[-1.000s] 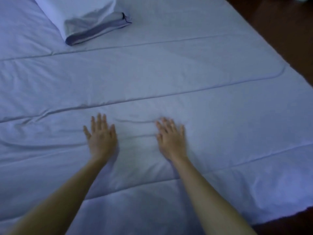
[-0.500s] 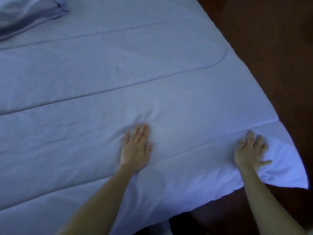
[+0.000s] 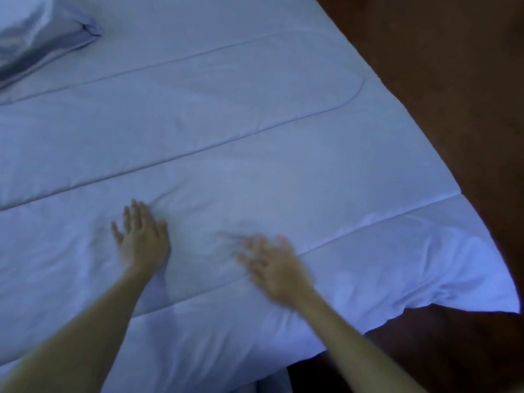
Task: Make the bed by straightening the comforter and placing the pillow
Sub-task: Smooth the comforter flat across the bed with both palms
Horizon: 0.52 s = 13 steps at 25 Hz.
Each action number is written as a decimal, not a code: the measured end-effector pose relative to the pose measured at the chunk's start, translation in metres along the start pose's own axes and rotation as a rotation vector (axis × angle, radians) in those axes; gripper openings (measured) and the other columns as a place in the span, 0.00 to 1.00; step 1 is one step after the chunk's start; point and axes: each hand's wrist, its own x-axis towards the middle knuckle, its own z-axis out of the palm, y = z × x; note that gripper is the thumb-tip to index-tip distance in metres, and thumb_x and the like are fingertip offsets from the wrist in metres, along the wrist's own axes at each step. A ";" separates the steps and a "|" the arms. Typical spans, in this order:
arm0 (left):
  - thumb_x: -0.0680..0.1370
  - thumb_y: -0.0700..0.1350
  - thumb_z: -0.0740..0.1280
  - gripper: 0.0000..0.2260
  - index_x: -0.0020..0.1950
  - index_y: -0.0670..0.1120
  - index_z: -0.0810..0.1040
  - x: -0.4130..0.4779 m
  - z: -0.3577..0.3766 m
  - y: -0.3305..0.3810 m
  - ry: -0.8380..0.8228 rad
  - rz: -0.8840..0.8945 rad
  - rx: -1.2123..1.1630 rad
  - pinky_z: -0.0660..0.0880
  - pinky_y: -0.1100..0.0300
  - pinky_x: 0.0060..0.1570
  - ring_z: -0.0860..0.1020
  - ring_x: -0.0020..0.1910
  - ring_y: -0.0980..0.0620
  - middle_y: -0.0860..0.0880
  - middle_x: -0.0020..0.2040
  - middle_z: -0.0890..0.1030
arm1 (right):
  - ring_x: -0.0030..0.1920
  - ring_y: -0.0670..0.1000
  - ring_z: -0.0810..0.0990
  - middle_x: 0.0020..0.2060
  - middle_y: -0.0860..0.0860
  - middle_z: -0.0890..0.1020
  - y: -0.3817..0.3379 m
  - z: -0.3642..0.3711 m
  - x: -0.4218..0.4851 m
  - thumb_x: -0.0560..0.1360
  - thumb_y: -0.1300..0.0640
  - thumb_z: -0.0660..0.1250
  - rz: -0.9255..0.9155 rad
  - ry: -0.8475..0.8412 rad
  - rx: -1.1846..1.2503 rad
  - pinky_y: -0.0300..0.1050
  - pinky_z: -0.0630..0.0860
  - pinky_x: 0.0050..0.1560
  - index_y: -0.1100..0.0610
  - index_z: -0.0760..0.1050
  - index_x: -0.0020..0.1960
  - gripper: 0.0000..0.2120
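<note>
A pale blue quilted comforter lies spread over the bed, with stitched seams running across it. Its near right corner hangs over the bed's edge. My left hand rests flat on the comforter, fingers apart, with small creases beside it. A little to its right, my right hand is blurred by motion, palm down with fingers spread, on or just above the fabric. A pillow in a pale case lies at the far left corner, cut off by the frame.
Dark brown floor runs along the right side of the bed and around the near right corner. The bed's near edge drops away below my right forearm.
My right hand has swept left from the comforter's right corner to the middle, close to my left hand. The left hand stays pressed in place. The view has shifted slightly.
</note>
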 end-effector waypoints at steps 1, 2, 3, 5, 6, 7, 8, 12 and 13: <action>0.81 0.51 0.53 0.28 0.77 0.39 0.54 0.003 0.004 0.022 -0.017 0.048 -0.036 0.42 0.44 0.74 0.50 0.78 0.45 0.43 0.79 0.53 | 0.71 0.52 0.67 0.72 0.47 0.70 0.039 -0.006 -0.015 0.77 0.47 0.54 0.188 -0.005 -0.030 0.63 0.68 0.64 0.44 0.66 0.71 0.23; 0.82 0.52 0.53 0.28 0.78 0.40 0.53 0.004 0.008 0.042 -0.035 0.085 -0.060 0.43 0.44 0.74 0.50 0.78 0.46 0.44 0.79 0.53 | 0.72 0.52 0.65 0.73 0.47 0.68 0.078 -0.014 -0.036 0.77 0.46 0.53 0.374 0.009 -0.062 0.64 0.68 0.64 0.44 0.64 0.73 0.24; 0.82 0.53 0.51 0.28 0.78 0.42 0.52 0.005 0.013 0.056 -0.056 0.103 -0.079 0.43 0.44 0.74 0.49 0.78 0.46 0.45 0.79 0.52 | 0.72 0.53 0.65 0.74 0.48 0.66 0.112 -0.024 -0.060 0.77 0.46 0.51 0.547 -0.007 -0.091 0.63 0.67 0.65 0.45 0.61 0.74 0.25; 0.82 0.56 0.48 0.29 0.79 0.43 0.49 0.006 0.021 0.063 -0.075 0.126 -0.073 0.43 0.44 0.75 0.47 0.78 0.47 0.47 0.80 0.49 | 0.73 0.57 0.64 0.76 0.50 0.62 0.164 -0.048 -0.104 0.78 0.45 0.47 0.718 -0.097 -0.134 0.63 0.65 0.66 0.46 0.58 0.76 0.26; 0.81 0.58 0.46 0.30 0.79 0.44 0.48 0.008 0.024 0.057 -0.068 0.148 -0.051 0.43 0.44 0.75 0.47 0.78 0.47 0.47 0.80 0.49 | 0.74 0.58 0.62 0.77 0.50 0.60 0.185 -0.058 -0.116 0.79 0.45 0.46 0.779 -0.152 -0.127 0.64 0.64 0.66 0.45 0.56 0.76 0.26; 0.79 0.59 0.44 0.31 0.79 0.45 0.49 0.011 0.024 0.048 -0.061 0.174 -0.031 0.43 0.44 0.75 0.47 0.78 0.48 0.48 0.80 0.49 | 0.76 0.57 0.59 0.78 0.50 0.56 0.199 -0.070 -0.116 0.80 0.45 0.45 0.896 -0.184 -0.073 0.66 0.61 0.68 0.43 0.53 0.77 0.25; 0.77 0.61 0.41 0.33 0.79 0.46 0.49 0.012 0.022 0.038 -0.061 0.195 -0.025 0.43 0.44 0.75 0.48 0.78 0.49 0.49 0.80 0.50 | 0.77 0.57 0.55 0.78 0.50 0.53 0.208 -0.079 -0.106 0.81 0.45 0.45 1.087 -0.166 -0.007 0.69 0.57 0.69 0.42 0.50 0.77 0.25; 0.76 0.60 0.40 0.33 0.79 0.45 0.48 0.002 0.020 0.031 -0.023 0.101 -0.068 0.43 0.45 0.75 0.47 0.79 0.50 0.49 0.80 0.49 | 0.77 0.58 0.51 0.78 0.54 0.56 0.182 -0.084 0.020 0.81 0.52 0.53 1.252 -0.018 0.078 0.70 0.50 0.71 0.53 0.58 0.77 0.24; 0.79 0.59 0.43 0.31 0.79 0.45 0.48 0.000 0.021 0.032 -0.012 0.028 -0.103 0.43 0.45 0.75 0.46 0.79 0.49 0.49 0.80 0.48 | 0.77 0.57 0.53 0.77 0.54 0.58 0.162 -0.074 0.069 0.81 0.52 0.54 1.030 0.011 0.111 0.68 0.50 0.72 0.54 0.61 0.75 0.24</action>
